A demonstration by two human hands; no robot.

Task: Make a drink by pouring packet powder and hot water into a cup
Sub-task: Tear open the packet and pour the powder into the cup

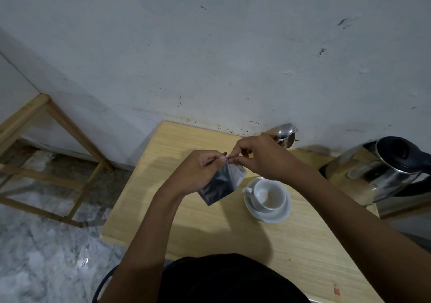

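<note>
Left hand [198, 172] and right hand [261, 155] both pinched shut on top edge of silvery powder packet [221, 183], held above wooden table [186, 221], just left of empty white cup [270, 195] on saucer [277, 216].

Setting: you sit in a plain home corner, a makeshift tea spot. Evidence: small wooden surface [186, 228] against a stained, scuffed wall [210, 57]; steel electric kettle [377, 169]; white cup [270, 194] on saucer [268, 216]; upright cutlery [285, 132]; marble-patterned floor [46, 256]; bare wooden frame [58, 120].
</note>
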